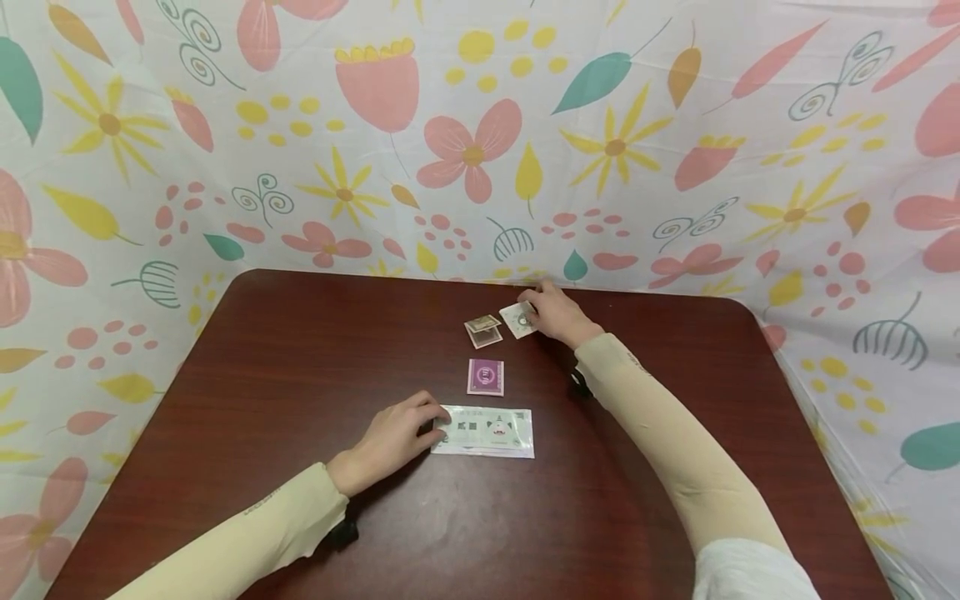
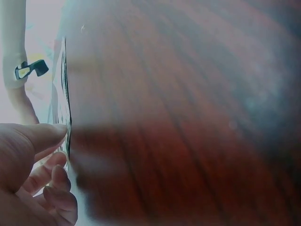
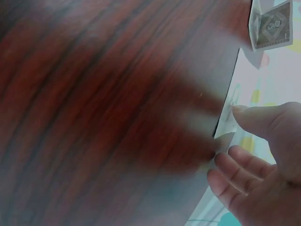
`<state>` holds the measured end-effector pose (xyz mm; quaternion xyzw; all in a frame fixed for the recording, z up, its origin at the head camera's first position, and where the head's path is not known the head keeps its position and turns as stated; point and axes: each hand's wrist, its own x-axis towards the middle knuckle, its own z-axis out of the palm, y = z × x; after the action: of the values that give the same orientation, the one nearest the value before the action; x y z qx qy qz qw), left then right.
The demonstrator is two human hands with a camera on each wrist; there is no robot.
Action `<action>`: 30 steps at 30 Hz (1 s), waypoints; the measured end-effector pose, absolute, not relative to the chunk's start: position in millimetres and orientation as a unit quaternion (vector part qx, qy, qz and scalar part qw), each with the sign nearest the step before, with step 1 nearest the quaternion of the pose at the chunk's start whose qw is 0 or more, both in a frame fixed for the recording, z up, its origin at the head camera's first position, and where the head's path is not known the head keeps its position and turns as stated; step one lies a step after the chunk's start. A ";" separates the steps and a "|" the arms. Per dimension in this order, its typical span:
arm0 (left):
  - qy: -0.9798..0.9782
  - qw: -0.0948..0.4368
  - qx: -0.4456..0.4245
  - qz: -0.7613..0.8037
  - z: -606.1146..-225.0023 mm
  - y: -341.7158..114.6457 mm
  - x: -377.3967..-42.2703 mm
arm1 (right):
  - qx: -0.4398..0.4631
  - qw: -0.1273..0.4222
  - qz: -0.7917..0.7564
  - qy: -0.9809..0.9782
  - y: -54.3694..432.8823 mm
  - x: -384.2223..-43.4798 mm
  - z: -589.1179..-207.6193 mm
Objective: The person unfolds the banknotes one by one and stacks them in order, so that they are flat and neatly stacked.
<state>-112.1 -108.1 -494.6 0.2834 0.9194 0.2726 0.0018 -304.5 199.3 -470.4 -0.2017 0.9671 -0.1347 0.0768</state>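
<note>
At its left end a flat, shiny pale-green printed packet (image 1: 491, 433) is gripped by my left hand (image 1: 397, 433), thumb toward the near side. In the left wrist view the left thumb (image 2: 51, 135) touches the thin stack's edge (image 2: 66, 84), other fingers curled beside it. Near the table's far edge my right hand (image 1: 558, 312) pinches a small white folded note (image 1: 516, 319) by its right side. To that note's left stands a half-folded brownish banknote (image 1: 482, 331). A purple folded note (image 1: 486, 377) lies between this banknote and the packet.
All these pieces lie on a dark reddish-brown wooden table (image 1: 285, 358) with rounded corners. A white cloth with a flower pattern (image 1: 472, 150) hangs close around its back and sides. Small black straps (image 1: 341, 533) show beneath the wrists.
</note>
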 end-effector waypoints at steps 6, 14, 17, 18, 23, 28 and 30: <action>0.921 0.000 0.283 0.270 -495.1 -107.3 -111.8 | -0.188 0.059 -0.163 0.967 208.1 -301.4 -471.8; 0.922 0.003 0.279 0.269 -492.2 -106.5 -110.9 | -0.188 0.040 -0.181 0.965 218.6 -291.1 -473.8; 0.922 0.004 0.278 0.270 -492.0 -106.2 -110.5 | -0.188 0.037 -0.183 0.964 222.5 -286.6 -474.4; 0.922 0.004 0.278 0.270 -492.1 -106.2 -110.5 | -0.187 0.037 -0.186 0.964 223.8 -285.3 -474.6; 0.921 0.002 0.279 0.270 -493.2 -106.4 -110.7 | -0.180 0.047 -0.196 0.963 232.5 -278.3 -476.1; 0.922 -0.006 0.284 0.263 -494.2 -107.4 -111.0 | -0.173 0.048 -0.243 0.953 243.3 -267.6 -474.0; 0.922 -0.009 0.285 0.260 -494.2 -108.1 -111.0 | -0.171 0.041 -0.261 0.949 247.5 -263.0 -473.6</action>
<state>-111.0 -108.1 -494.2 0.2854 0.9223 0.2604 -0.0093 -263.0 247.5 -473.6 -0.1707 0.9492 -0.2613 0.0409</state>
